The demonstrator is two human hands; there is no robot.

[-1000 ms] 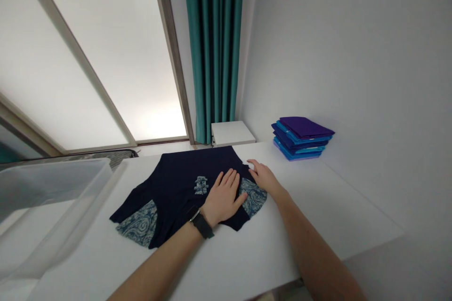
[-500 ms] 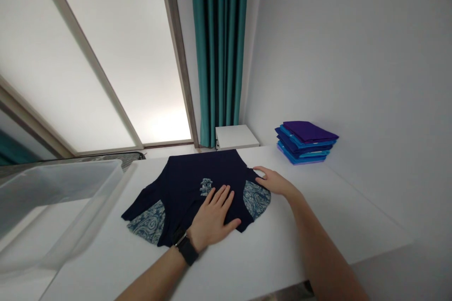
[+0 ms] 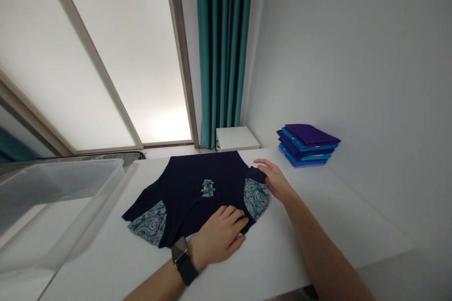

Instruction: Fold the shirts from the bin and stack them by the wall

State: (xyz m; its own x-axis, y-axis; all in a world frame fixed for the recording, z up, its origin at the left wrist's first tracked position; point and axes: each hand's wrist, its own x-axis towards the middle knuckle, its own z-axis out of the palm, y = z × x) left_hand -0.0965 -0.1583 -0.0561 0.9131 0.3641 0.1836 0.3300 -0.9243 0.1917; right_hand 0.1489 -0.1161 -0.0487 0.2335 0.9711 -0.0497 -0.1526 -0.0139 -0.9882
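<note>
A dark navy shirt (image 3: 197, 169) lies spread on the white table (image 3: 261, 258), with pale blue paisley panels at both sides and a small patterned trim in its middle. My left hand (image 3: 221, 235), a black watch on its wrist, rests on the shirt's near edge; its fingers are loosely bent and the thumb stands apart. At the shirt's right side, my right hand (image 3: 277, 181) has its fingers closed on the sleeve end, with one finger stretched out past the cloth. The thumb of that hand is mostly hidden.
Folded purple and blue cloths (image 3: 307, 146) form a stack at the back right by the wall. A clear plastic bin (image 3: 106, 183) stands at the left. Behind the table are a small white cabinet (image 3: 236, 138) and a teal curtain (image 3: 226, 56).
My left hand has slid toward me and right, off the patterned trim, its fingers now bent. My right hand has shifted slightly at the sleeve, whose edge is drawn in a little.
</note>
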